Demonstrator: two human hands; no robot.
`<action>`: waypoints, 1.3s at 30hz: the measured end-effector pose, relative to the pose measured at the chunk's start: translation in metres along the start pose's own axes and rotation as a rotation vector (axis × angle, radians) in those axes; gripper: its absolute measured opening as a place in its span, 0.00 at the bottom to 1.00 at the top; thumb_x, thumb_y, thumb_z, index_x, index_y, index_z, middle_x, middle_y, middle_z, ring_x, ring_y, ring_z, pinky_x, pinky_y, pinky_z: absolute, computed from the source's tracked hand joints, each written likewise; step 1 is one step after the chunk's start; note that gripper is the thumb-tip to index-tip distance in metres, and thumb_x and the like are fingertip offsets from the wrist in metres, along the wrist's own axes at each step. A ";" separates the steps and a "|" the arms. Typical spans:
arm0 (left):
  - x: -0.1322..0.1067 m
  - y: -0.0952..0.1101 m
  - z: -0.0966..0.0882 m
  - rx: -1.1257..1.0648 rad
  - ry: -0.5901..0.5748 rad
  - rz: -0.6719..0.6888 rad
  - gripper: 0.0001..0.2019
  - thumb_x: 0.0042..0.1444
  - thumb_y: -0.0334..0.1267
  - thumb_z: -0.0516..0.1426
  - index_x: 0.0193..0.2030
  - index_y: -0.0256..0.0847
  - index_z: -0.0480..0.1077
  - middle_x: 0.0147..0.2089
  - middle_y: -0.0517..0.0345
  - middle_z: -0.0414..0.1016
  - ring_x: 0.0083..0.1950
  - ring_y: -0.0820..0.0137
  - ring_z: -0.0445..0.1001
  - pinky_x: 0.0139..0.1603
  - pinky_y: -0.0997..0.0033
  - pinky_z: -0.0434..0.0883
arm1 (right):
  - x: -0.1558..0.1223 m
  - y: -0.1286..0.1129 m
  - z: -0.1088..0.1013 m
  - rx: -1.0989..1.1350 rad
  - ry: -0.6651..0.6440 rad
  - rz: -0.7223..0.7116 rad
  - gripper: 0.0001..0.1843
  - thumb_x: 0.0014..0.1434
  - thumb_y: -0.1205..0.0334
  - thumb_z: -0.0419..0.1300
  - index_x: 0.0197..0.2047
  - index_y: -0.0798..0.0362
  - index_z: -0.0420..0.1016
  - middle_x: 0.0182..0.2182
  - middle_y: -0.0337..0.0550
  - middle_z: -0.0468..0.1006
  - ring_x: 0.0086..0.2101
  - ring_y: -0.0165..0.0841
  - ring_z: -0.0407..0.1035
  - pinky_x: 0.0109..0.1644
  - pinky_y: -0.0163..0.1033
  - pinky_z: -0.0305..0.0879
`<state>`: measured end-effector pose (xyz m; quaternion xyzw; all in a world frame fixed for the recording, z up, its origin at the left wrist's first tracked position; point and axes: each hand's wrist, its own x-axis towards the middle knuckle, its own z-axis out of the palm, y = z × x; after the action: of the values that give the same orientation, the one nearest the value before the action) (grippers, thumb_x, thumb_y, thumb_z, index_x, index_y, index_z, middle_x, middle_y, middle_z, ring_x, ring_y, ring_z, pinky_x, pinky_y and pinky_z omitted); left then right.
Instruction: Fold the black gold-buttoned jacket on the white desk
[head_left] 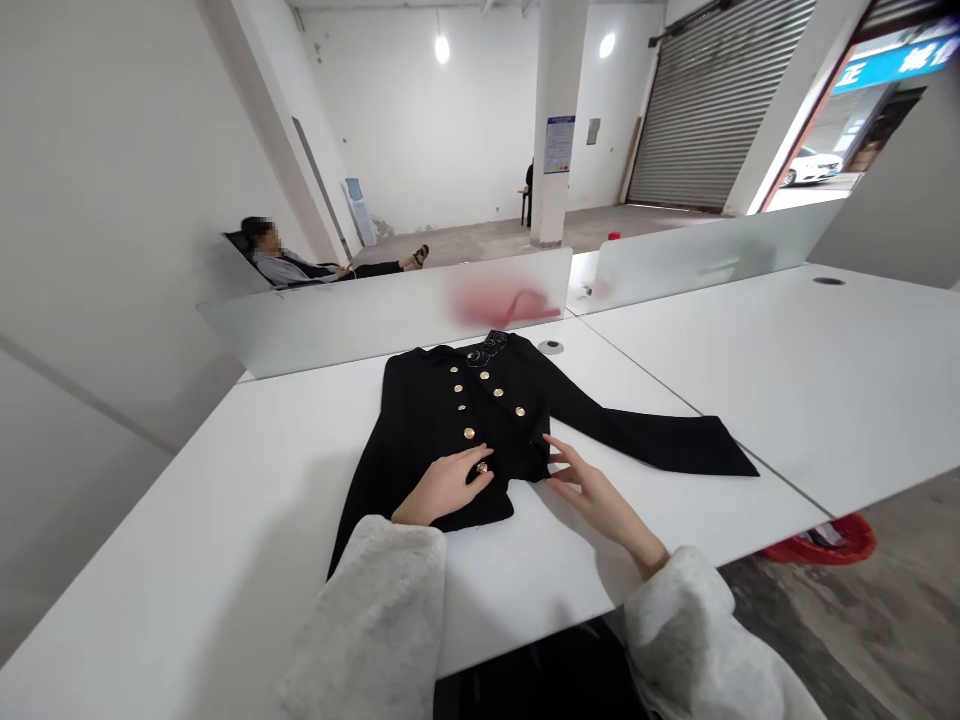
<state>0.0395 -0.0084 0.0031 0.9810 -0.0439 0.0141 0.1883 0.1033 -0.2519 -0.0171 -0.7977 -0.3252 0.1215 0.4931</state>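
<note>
A black jacket point(420, 420) lies spread on a white table point(255, 520), its front facing up and its collar toward a frosted panel point(322, 335). Gold buttons point(469, 433) run down the front in two rows, and pale swirls mark the collar point(489, 349). One sleeve point(667, 440) stretches out to the right, its cuff lying over the seam between two tabletops; the other runs down the left side toward the near edge. The left hand point(446, 485) rests open on the lower front, thumb and fingers apart around a low button. The right hand point(592, 490) has its fingers spread, with the tips at the jacket's lower edge; whether they pinch the cloth I cannot tell. Both arms wear fluffy grey sleeves. A red basket point(862, 545) stands below the table on the right. Something red point(491, 300) shows blurred through the panel. Beyond it, a person point(292, 268) leans back in a chair, and a water dispenser point(360, 212) stands by the wall.
</note>
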 end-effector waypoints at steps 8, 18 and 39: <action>-0.001 0.003 -0.003 0.013 -0.001 0.031 0.20 0.62 0.43 0.47 0.60 0.46 0.64 0.62 0.59 0.67 0.60 0.67 0.67 0.59 0.67 0.64 | 0.012 0.016 0.013 -0.098 0.125 -0.016 0.36 0.57 0.62 0.53 0.67 0.49 0.46 0.40 0.43 0.72 0.32 0.32 0.69 0.40 0.42 0.69; 0.002 -0.011 -0.005 0.215 0.124 -0.023 0.16 0.64 0.34 0.45 0.51 0.41 0.70 0.50 0.54 0.75 0.51 0.65 0.71 0.53 0.63 0.67 | 0.011 0.006 0.005 -0.034 0.352 -0.003 0.24 0.59 0.61 0.48 0.59 0.51 0.59 0.28 0.39 0.71 0.28 0.33 0.66 0.32 0.37 0.65; -0.012 -0.026 -0.027 0.331 0.226 -0.641 0.20 0.64 0.40 0.41 0.57 0.35 0.62 0.48 0.42 0.74 0.45 0.58 0.74 0.41 0.63 0.70 | -0.038 0.073 -0.067 -0.480 0.411 0.160 0.33 0.56 0.64 0.49 0.66 0.53 0.53 0.26 0.40 0.71 0.25 0.35 0.67 0.32 0.40 0.67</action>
<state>0.0299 0.0266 0.0179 0.9544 0.2891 0.0698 0.0256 0.1387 -0.3457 -0.0526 -0.9220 -0.1745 -0.0839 0.3353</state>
